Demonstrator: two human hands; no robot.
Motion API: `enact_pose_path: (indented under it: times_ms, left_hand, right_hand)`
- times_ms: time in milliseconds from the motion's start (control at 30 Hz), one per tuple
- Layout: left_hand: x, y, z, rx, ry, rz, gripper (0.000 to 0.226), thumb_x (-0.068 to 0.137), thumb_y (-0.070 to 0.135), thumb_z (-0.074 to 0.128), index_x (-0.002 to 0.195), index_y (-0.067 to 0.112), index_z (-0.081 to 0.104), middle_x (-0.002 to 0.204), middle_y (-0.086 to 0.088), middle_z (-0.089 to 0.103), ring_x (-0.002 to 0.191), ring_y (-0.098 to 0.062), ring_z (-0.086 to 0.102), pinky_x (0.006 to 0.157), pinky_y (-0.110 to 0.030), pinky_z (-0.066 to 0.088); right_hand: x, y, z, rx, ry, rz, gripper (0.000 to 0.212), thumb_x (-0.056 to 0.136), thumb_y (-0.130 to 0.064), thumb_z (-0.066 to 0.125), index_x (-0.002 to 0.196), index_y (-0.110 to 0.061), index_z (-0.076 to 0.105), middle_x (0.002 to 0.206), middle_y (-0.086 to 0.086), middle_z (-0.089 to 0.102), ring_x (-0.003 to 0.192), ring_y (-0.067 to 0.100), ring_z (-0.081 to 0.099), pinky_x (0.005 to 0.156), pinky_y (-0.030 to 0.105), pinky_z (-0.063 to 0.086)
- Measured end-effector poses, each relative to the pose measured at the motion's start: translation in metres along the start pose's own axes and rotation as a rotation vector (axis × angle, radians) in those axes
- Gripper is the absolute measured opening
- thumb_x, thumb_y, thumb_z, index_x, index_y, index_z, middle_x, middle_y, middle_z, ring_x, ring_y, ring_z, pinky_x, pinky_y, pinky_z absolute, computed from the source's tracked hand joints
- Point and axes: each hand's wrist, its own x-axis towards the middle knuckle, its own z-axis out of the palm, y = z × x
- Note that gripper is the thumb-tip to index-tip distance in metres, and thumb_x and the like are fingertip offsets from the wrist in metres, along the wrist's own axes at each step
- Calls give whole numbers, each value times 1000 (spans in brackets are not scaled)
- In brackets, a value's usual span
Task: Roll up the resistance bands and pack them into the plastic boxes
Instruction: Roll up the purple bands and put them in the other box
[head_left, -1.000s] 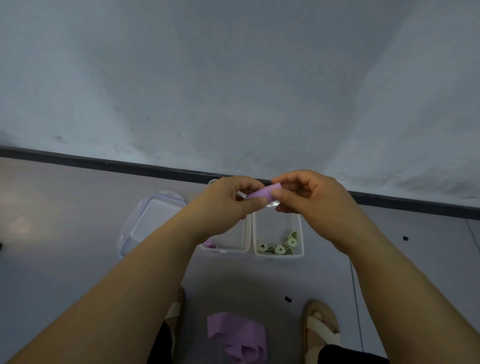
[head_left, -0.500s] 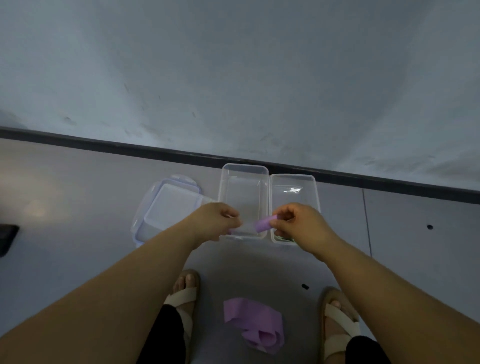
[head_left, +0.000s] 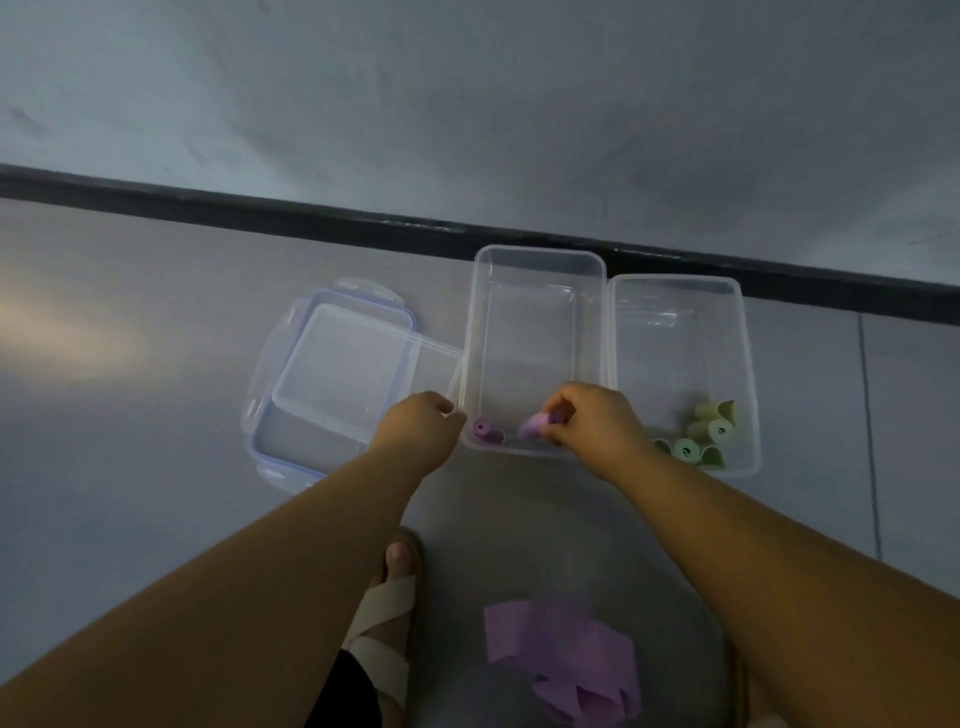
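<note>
- The right hand (head_left: 592, 421) has its grip pinched on a purple roll (head_left: 534, 427), low inside the left box (head_left: 537, 257) by its near wall; the left hand (head_left: 420, 425) sits with fingers curled at that box's near-left corner; whether it holds the rim I cannot tell.
- Risk: the rolled band looks springy and nothing ties it; released loosely, it would likely uncoil; wedging it against the second purple roll (head_left: 485, 430) or the wall should hold it.
- Risk: the clear box looks light; a push from the right hand could slide it along the floor (head_left: 130, 467) into the right box (head_left: 675, 283) just beside it, unless the left hand steadies it.
- Risk: the loose purple band (head_left: 561, 654) lies at the floor's near edge, near a sandalled foot (head_left: 387, 608); a step could drag it.
- Count: two boxes near the floor's far edge; two lids (head_left: 337, 364), stacked askew to their left; two purple rolls, one held; green rolls (head_left: 709, 430) in the right box, at least four, overlapping too much to be sure; one unrolled band.
</note>
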Motion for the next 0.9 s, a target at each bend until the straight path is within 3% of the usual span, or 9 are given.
enact_pose_path:
  times_ms: [133, 233, 300, 600, 733, 900]
  left_hand:
    - [15, -6, 8, -50, 3, 14, 30, 89, 31, 58, 113, 14, 63, 101, -10, 70, 92, -27, 66, 87, -40, 54]
    - [20, -8, 11, -153, 10, 14, 22, 89, 21, 61, 108, 10, 65, 84, -8, 68, 66, -17, 65, 75, -32, 57]
    - [20, -7, 10, -229, 6, 3, 20, 88, 16, 62, 107, 7, 65, 80, -11, 66, 59, -15, 62, 72, -32, 56]
    - [19, -9, 9, -305, -10, -14, 21, 89, 17, 62, 107, 7, 65, 75, -8, 65, 58, -15, 61, 70, -32, 56]
    - [20, -11, 10, -309, -9, -8, 22, 89, 17, 62, 107, 7, 65, 74, -7, 64, 58, -15, 61, 69, -32, 55]
    - [21, -12, 11, -321, -17, 2, 22, 89, 17, 61, 108, 6, 66, 77, -8, 64, 59, -15, 61, 70, -33, 55]
  right_hand:
    - [20, 6, 11, -131, -35, -22, 21, 83, -19, 67, 103, -11, 65, 105, 8, 64, 96, 22, 59, 80, 24, 41]
    - [28, 8, 20, -170, -41, -42, 19, 84, -16, 66, 102, -11, 66, 106, 9, 63, 95, 23, 59, 78, 24, 41]
    - [32, 8, 26, -192, -60, -59, 19, 84, -14, 64, 103, -11, 66, 108, 10, 63, 96, 24, 59, 80, 25, 42]
    - [36, -2, 32, -301, -130, -100, 26, 84, -14, 65, 110, -10, 66, 115, 12, 60, 103, 26, 57, 88, 30, 42]
    - [34, -5, 33, -254, -144, -101, 27, 88, -17, 61, 113, -11, 65, 117, 10, 62, 105, 24, 58, 90, 28, 43]
    - [36, 2, 38, -178, -126, -56, 28, 89, -6, 54, 114, -13, 65, 115, 9, 65, 103, 24, 60, 89, 30, 46]
